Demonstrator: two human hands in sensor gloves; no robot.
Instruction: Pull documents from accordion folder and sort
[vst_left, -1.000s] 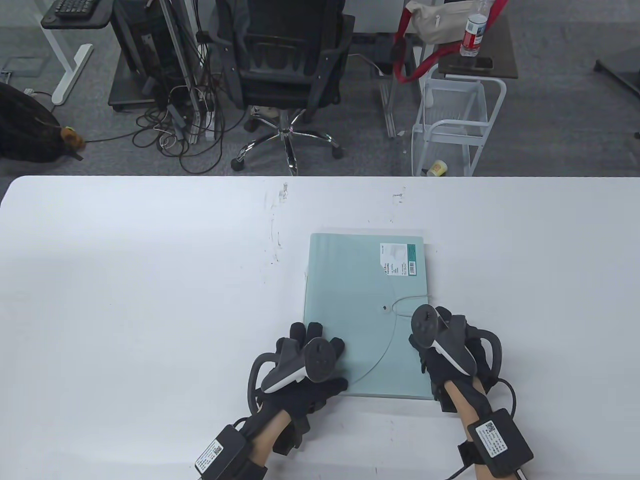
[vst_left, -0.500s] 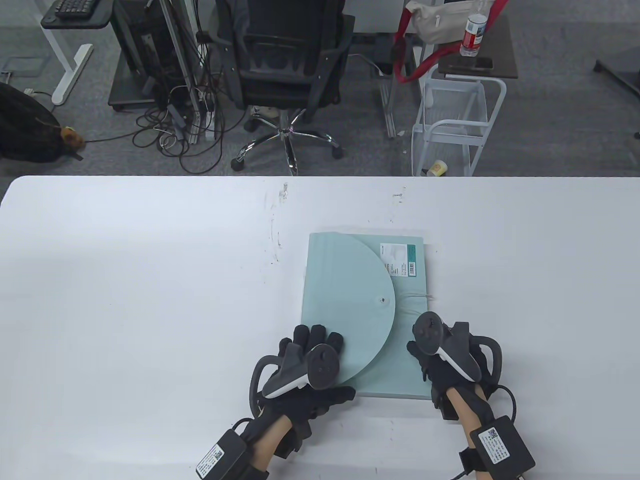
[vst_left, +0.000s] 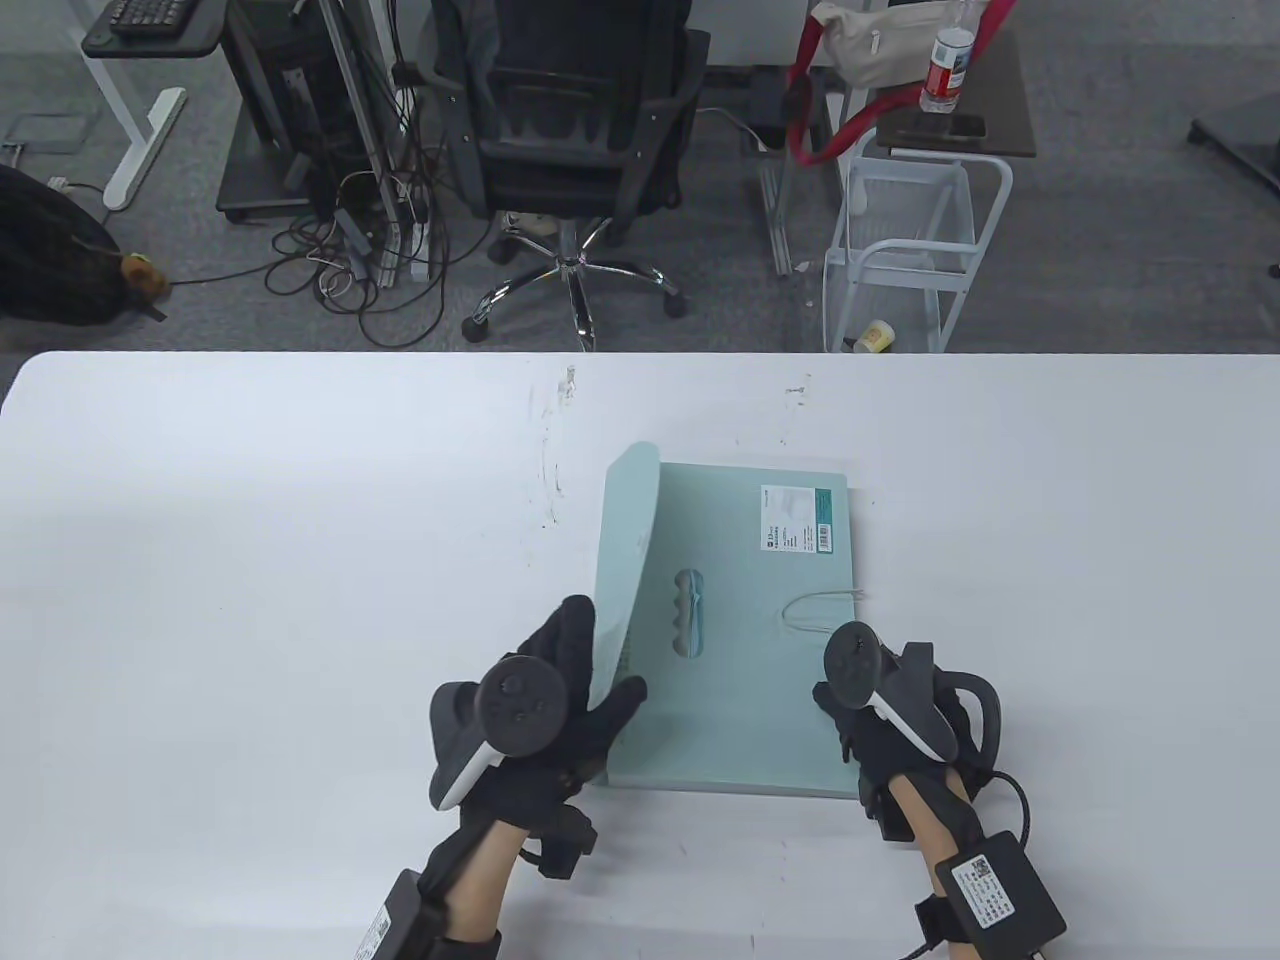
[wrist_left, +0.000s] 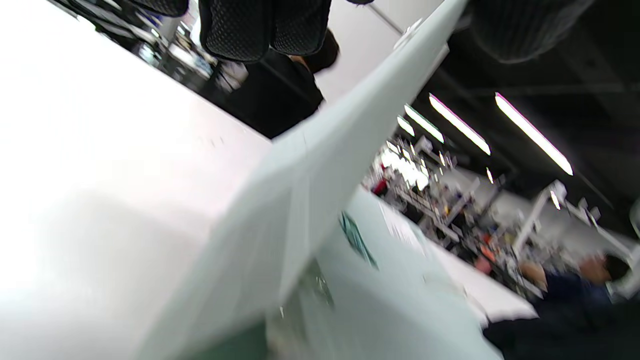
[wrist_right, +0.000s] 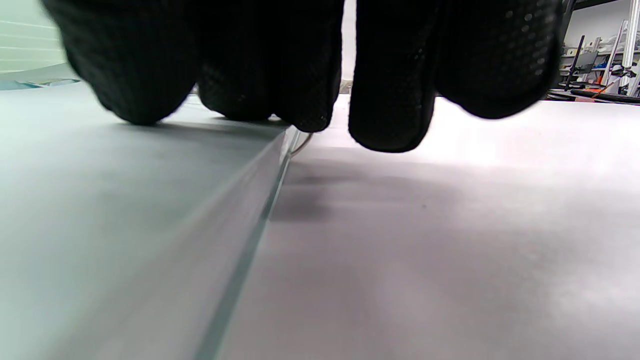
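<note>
A pale green accordion folder (vst_left: 760, 640) lies flat on the white table (vst_left: 250, 560), right of centre. Its rounded flap (vst_left: 625, 570) stands up on edge along the folder's left side. My left hand (vst_left: 575, 690) holds the flap near its lower end, thumb on one face and fingers on the other; the flap also shows in the left wrist view (wrist_left: 320, 170). My right hand (vst_left: 870, 720) rests on the folder's lower right corner, fingertips (wrist_right: 270, 75) pressing its top by the right edge. An elastic loop (vst_left: 815, 610) lies loose on the folder. No documents show.
A white and green label (vst_left: 797, 518) sits at the folder's upper right. The table's far edge runs across the middle of the table view; beyond it are an office chair (vst_left: 570, 120), a white wire cart (vst_left: 905, 250) and floor cables (vst_left: 350, 270).
The flap went from closed to swung over to the left and now stands upright. My left hand moved left and up, taking hold of the flap. The right hand stayed put.
</note>
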